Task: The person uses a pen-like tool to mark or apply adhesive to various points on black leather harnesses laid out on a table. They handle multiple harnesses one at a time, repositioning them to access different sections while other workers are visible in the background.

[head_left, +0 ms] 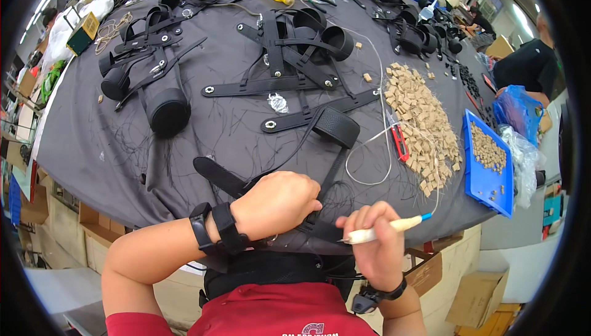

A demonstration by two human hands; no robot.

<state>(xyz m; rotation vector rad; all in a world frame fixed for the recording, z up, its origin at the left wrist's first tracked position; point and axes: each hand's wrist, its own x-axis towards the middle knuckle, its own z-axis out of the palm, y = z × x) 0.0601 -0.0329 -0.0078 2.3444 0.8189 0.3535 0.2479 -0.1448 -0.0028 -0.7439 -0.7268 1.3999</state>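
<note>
My left hand point(274, 204) is closed over a black strap point(218, 175) at the near edge of the table. One end of that strap sticks out to the left, and the hand hides what its fingertips grip. In my right hand point(380, 250) is a white pen-shaped corded tool point(388, 228) with a blue end and a thin metal tip. Its tip points left, toward more black strap just right of my left hand. From the blue end a pale cord point(436, 182) runs away across the table.
Black strap pieces with cuffs point(277, 47) lie across the grey cloth point(203, 127). To the right are red-handled thread snips point(400, 142), a heap of small tan squares point(422, 114) and a blue tray point(492, 191) with tan bits. Another person point(529, 65) is at the far right.
</note>
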